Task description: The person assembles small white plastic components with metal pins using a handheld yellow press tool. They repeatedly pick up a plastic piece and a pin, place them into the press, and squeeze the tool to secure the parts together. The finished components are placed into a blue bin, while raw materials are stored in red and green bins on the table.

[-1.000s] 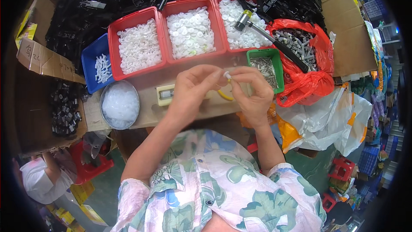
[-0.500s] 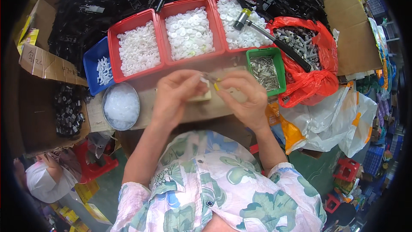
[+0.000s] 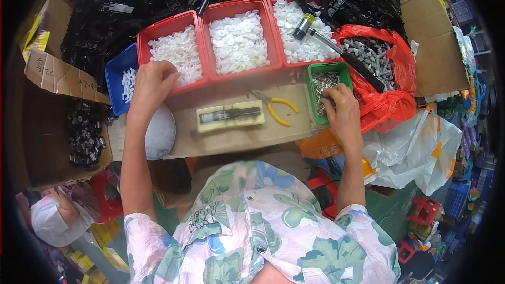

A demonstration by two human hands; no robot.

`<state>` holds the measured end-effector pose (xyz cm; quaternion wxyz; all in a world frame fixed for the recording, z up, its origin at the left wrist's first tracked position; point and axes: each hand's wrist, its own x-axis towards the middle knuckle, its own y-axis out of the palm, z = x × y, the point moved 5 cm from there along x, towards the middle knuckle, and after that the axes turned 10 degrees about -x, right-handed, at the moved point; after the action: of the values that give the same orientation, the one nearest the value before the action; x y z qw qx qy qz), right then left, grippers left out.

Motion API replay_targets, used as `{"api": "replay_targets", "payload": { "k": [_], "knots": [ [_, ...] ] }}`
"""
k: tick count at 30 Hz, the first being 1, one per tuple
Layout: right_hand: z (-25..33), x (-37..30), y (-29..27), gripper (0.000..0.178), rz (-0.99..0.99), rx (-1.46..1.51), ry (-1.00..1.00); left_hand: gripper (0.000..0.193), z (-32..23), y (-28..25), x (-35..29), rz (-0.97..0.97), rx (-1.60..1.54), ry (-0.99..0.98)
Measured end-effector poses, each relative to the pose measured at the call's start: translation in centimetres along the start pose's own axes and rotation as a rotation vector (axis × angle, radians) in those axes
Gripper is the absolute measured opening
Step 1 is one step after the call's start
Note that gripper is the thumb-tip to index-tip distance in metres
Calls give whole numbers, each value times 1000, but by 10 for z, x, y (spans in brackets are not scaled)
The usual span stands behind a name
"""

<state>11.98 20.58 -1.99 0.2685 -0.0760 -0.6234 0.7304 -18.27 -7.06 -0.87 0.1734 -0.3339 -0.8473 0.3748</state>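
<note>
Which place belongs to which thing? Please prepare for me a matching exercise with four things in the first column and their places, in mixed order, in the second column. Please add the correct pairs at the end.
Column 1
1. Pliers
2. Hammer
3. Left hand
4. Right hand

Column 2
A. At the green bin of metal pieces
B. Beside the cream block
C. At the leftmost red bin of white pieces
D. Handle over the red plastic bag

Correct pairs: 1-B, 2-D, 3-C, 4-A

a green bin (image 3: 330, 67) holds jumbled silvery pins (image 3: 324, 82) — a red one (image 3: 189, 85), white pieces (image 3: 182, 50).
</note>
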Motion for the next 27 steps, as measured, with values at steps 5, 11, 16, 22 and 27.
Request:
{"api": "replay_targets", "payload": {
  "k": [5,11,16,22,27],
  "knots": [
    [0,3,0,8,-16,-12,-17,22,-34,-2,8,-96,123,82],
    [-4,3,4,7,-30,43,12,12,-119,72,30,-53,-72,503],
    [-11,-1,4,8,-51,126,39,25,-194,142,47,109,-75,776],
    [-16,-6,0,8,-75,204,52,21,-211,176,72,205,8,874],
    [-17,-6,-1,8,-119,261,60,11,-204,182,82,245,59,814]
  ]
}}
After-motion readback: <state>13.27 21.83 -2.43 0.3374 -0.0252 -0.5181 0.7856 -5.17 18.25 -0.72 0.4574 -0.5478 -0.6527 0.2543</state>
